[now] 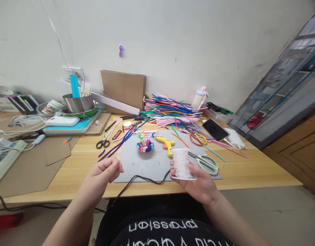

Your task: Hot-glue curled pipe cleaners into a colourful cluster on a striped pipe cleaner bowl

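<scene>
At the craft table, head view: my right hand (200,184) cradles a clear plastic cup (182,164) of small translucent beads, fingers wrapped under its base, over the near edge of the grey work mat (137,167). My left hand (106,172) hovers just beside the mat's corner, thumb and fingertips pressed together, perhaps pinching a single bead, though the view is too small to tell. On the mat sit a little coiled pipe-cleaner basket (145,146) and a yellow glue gun (166,143), its black cord (142,179) trailing toward me; green-handled scissors (205,162) lie just past the cup. To work well, I judge the cup should stay level and low over the mat, the pinch light.
</scene>
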The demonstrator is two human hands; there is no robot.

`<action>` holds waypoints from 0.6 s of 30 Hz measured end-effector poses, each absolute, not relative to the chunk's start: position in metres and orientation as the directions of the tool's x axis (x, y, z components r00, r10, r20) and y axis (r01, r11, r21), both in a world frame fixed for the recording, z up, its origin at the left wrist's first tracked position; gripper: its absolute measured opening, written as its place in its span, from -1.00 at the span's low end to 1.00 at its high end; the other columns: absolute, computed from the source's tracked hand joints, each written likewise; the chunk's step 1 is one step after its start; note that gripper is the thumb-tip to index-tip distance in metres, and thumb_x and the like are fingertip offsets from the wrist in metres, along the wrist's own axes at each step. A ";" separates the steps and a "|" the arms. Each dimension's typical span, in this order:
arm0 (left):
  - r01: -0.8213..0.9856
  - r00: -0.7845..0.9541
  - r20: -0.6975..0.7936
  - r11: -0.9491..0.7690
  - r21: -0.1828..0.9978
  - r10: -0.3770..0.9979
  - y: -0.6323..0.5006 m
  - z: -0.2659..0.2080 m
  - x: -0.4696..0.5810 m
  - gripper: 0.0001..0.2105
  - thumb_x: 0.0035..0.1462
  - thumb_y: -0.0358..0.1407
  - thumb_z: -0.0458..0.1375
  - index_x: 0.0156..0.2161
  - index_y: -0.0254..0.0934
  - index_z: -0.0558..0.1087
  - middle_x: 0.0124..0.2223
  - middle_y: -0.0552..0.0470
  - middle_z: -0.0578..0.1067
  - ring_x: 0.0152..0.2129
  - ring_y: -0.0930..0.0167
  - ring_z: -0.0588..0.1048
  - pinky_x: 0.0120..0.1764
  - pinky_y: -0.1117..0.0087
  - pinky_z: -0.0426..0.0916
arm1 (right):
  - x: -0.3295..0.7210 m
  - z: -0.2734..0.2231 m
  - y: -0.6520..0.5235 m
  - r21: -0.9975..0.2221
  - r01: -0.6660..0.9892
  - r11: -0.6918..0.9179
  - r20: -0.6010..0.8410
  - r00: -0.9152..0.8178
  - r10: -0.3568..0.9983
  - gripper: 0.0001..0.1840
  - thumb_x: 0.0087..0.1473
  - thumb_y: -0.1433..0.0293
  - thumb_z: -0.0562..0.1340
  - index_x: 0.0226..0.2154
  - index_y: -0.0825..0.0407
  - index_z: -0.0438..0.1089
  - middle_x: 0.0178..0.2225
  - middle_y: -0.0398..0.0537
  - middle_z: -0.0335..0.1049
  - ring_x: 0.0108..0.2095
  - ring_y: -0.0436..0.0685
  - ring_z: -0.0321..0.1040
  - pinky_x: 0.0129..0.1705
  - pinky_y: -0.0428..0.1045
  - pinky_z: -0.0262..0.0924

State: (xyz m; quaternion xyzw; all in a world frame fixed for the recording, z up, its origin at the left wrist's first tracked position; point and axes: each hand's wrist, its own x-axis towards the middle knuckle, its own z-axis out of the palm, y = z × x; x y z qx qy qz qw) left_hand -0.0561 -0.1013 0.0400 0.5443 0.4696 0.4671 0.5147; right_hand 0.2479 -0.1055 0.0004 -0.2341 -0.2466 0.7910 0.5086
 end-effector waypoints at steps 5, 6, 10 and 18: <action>-0.057 0.080 0.041 -0.037 0.998 0.996 -0.099 0.034 -0.049 -0.65 0.10 -0.12 0.17 -0.61 -0.29 0.38 -0.61 0.12 0.25 -0.61 0.49 0.17 -0.49 0.44 0.10 | 0.250 -0.003 -0.109 -0.608 -0.718 -0.339 -0.133 -0.328 0.935 -0.61 -0.08 0.28 0.33 -0.13 -0.03 0.41 -0.18 -0.03 0.47 -0.26 0.15 0.41 -0.09 0.09 0.25; -0.126 0.087 0.038 -0.027 0.992 0.995 -0.099 0.032 -0.046 -0.64 0.09 -0.15 0.18 -0.64 -0.29 0.35 -0.59 0.11 0.26 -0.59 0.49 0.19 -0.49 0.45 0.13 | 0.250 -0.005 -0.109 -0.619 -0.716 -0.321 -0.138 -0.304 0.943 -0.61 -0.09 0.29 0.34 -0.13 -0.04 0.41 -0.19 -0.04 0.48 -0.26 0.16 0.41 -0.09 0.09 0.25; -0.512 0.151 -0.007 0.084 0.855 0.989 -0.099 0.024 -0.033 -0.64 0.04 -0.24 0.22 -0.69 -0.30 0.30 -0.29 0.01 0.49 -0.26 0.41 0.42 -0.19 0.44 0.34 | 0.248 -0.019 -0.108 -0.675 -0.687 -0.268 -0.161 -0.217 0.963 -0.61 -0.06 0.30 0.35 -0.12 -0.05 0.40 -0.24 -0.09 0.48 -0.28 0.15 0.43 -0.11 0.07 0.23; -0.749 0.320 -0.139 0.340 0.568 0.937 -0.079 0.013 -0.015 -0.84 0.09 -0.23 0.24 -0.46 -0.24 0.50 -0.46 0.13 0.52 -0.37 0.48 0.54 0.08 0.26 0.34 | 0.247 -0.049 -0.109 -0.780 -0.546 -0.306 -0.183 -0.268 0.946 -0.54 -0.11 0.26 0.41 -0.14 0.04 0.38 -0.30 0.04 0.51 -0.31 0.14 0.42 -0.25 0.01 0.22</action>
